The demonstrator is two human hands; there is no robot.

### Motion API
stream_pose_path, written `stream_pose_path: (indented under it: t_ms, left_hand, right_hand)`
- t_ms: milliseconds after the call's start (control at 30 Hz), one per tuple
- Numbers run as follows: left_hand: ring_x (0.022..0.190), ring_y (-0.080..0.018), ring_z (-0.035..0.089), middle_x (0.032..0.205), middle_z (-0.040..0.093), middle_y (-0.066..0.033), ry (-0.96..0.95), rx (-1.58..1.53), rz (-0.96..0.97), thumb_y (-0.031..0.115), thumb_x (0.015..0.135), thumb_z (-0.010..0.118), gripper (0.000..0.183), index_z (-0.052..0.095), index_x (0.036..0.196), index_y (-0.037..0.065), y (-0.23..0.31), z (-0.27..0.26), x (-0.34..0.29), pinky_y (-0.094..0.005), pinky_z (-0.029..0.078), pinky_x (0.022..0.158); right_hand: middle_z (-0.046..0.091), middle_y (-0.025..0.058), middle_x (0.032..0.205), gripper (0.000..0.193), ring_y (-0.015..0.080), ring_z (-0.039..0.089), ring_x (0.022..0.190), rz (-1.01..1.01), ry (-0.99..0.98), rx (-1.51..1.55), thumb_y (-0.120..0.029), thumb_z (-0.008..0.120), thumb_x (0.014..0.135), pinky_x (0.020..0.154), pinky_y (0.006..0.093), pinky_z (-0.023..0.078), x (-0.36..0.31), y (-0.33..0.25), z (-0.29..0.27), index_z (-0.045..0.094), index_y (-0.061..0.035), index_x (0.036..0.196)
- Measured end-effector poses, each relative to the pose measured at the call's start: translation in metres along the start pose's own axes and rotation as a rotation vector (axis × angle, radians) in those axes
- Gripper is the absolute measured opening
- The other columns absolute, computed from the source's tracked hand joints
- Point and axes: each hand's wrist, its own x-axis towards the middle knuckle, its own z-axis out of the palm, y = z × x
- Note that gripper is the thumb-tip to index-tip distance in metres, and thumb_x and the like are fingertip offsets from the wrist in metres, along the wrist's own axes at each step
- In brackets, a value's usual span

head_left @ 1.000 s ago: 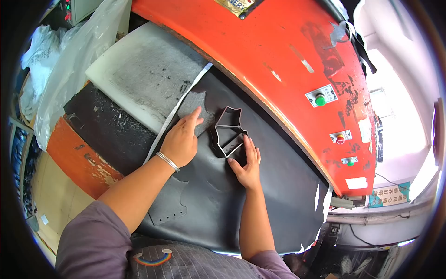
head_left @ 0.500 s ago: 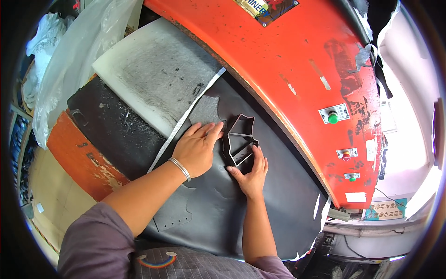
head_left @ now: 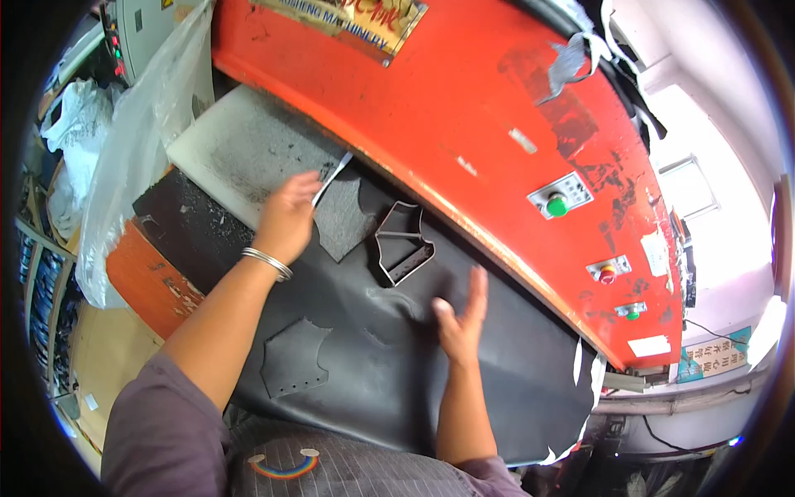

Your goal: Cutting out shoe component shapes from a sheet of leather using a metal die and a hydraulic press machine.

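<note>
Inspecting the right hand first, I record thumb and fingers standing apart, to the right of and nearer the body than the metal die, which I take as my landmark. A gap separates this hand from the die. The left hand is on the die's left, its fingers close together; from my remote station I cannot tell whether they pinch anything or touch the surface beneath. A silvery bracelet circles that wrist, also left of the die.

The die, an angular, thin-walled frame with a crossbar, rests on a black sheet that spreads around it. Just left of the die I find a grey cut piece; I note a dark cut piece with a row of small holes, left of the die and nearer the body. Farther left and beyond the die lies a smudged white board. Past the die's far side stands a scuffed red machine; on its face, to the die's right, I list a large green button, a red button and a smaller green button.
</note>
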Motion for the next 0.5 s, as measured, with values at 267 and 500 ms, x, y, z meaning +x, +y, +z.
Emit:
stream_pose_path:
  t_ms: [267,500]
  left_hand:
    - [0.078,-0.0129,0.062,0.095,0.068,-0.0121,-0.196,0.003,-0.066,0.008,0.087,0.050,0.026,0.059,0.111,0.001,0.066,0.078,0.064,-0.0270,0.049,0.068]
    - [0.078,-0.0141,0.063,0.090,0.067,-0.0107,-0.758,-0.001,0.117,0.014,0.087,0.058,0.023,0.062,0.106,0.002,0.159,0.214,0.062,-0.0285,0.049,0.071]
  right_hand:
    - [0.024,0.0200,0.149,0.061,0.0291,0.022,0.139,0.087,0.933,-0.046,-0.039,0.030,0.101,0.114,0.0400,0.017,0.072,0.091,-0.209,0.025,0.0059,0.141]
    - [0.027,0.0266,0.146,0.060,0.0382,0.028,0.135,0.265,1.414,-0.746,-0.039,0.023,0.101,0.112,0.0418,0.024,0.135,0.179,-0.400,0.032,0.0072,0.138]
